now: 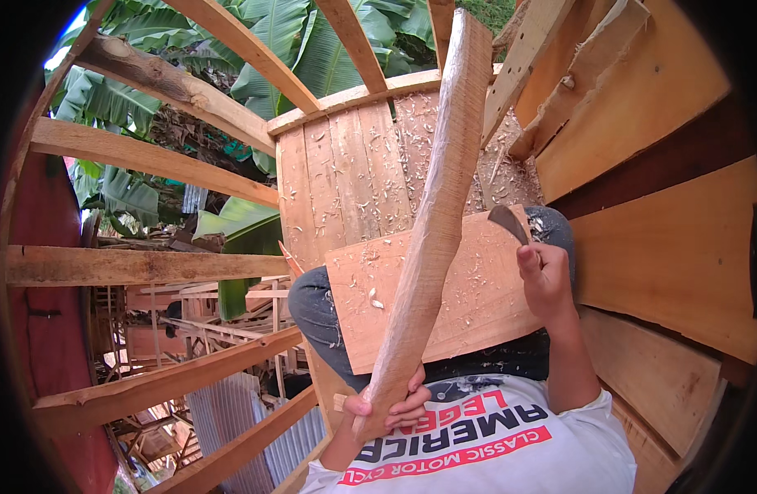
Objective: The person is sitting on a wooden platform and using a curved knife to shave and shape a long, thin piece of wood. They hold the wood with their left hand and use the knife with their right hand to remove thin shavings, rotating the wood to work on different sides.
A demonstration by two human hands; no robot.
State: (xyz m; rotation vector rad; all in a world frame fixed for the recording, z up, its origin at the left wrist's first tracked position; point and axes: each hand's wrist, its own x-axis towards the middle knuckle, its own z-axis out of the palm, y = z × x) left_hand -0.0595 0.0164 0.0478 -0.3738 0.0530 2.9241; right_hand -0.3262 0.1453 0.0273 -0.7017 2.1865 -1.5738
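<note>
A long, slightly bent piece of wood (434, 222) rises from my lap toward the top of the view, its left edge whittled pale. Its lower end is wrapped by the fingers of my left hand (397, 405), close to my shirt. My right hand (548, 280) is closed round a knife, whose short curved dark blade (507, 222) points up and left, apart from the wood. The knife's handle is mostly hidden in the fist. Across my thighs lies a flat wooden board (485, 300) sprinkled with shavings.
Plank flooring (341, 181) scattered with curled shavings extends ahead. Wooden rails (148, 265) fan out along the left, with corrugated metal sheets (230, 428) below them. Large wooden panels (666, 255) stand close on the right. Banana leaves (271, 49) hang beyond the far edge.
</note>
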